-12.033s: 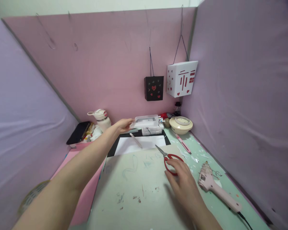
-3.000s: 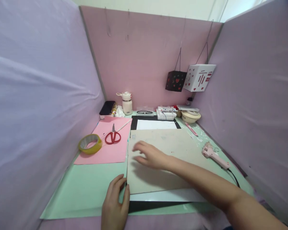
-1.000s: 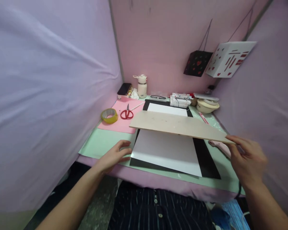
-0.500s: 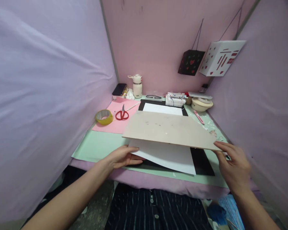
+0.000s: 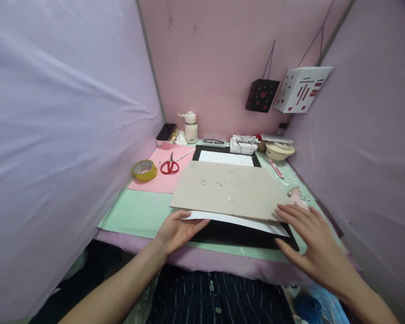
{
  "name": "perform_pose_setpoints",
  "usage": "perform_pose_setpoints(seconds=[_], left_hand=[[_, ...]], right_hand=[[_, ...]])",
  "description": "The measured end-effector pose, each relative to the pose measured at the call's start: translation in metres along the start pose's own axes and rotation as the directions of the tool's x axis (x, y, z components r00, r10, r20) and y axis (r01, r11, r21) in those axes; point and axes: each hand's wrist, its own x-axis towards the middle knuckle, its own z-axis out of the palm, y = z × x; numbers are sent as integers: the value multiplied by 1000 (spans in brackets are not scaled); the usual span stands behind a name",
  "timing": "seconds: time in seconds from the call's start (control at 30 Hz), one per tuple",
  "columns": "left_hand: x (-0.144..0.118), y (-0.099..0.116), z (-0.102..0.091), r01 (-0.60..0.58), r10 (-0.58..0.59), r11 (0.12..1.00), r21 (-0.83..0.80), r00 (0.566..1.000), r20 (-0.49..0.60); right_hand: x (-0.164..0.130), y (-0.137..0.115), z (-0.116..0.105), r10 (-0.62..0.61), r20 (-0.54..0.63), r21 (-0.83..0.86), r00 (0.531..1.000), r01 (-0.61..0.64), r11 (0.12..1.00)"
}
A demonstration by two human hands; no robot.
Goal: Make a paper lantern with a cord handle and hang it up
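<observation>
My left hand [image 5: 180,229] pinches the near left edge of a white sheet of paper [image 5: 236,219], thumb on top and fingers below. Over most of that sheet lies a beige board [image 5: 229,186] with small dark marks. My right hand [image 5: 310,238] has its fingers spread at the board's near right corner, the thumb apart below; whether the fingertips touch the board I cannot tell. Beneath the paper is a black sheet [image 5: 239,235]. Beyond the board's far edge, another white sheet [image 5: 226,158] shows on black.
Yellow tape [image 5: 144,170] and red-handled scissors [image 5: 169,167] lie left on pink paper [image 5: 145,185]. A pink cutter [image 5: 276,169] and a cream bowl [image 5: 279,150] are at right. A bottle [image 5: 191,128] stands at the back. Black [image 5: 262,95] and white [image 5: 302,90] paper lanterns hang above.
The board's near edge has come down over the white paper. My right hand has loosened its grip on the board's corner and spread its fingers. My left hand still holds the paper.
</observation>
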Motion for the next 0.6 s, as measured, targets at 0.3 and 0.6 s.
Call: perform_pose_setpoints(seconds=[0.3, 0.6], left_hand=[[-1, 2, 3, -33, 27, 997, 66, 997, 78], [-57, 37, -24, 253, -139, 647, 719, 967, -215]], right_hand=[[79, -69, 35, -48, 315, -221, 948, 123, 968], [87, -60, 26, -54, 277, -260, 959, 129, 957]])
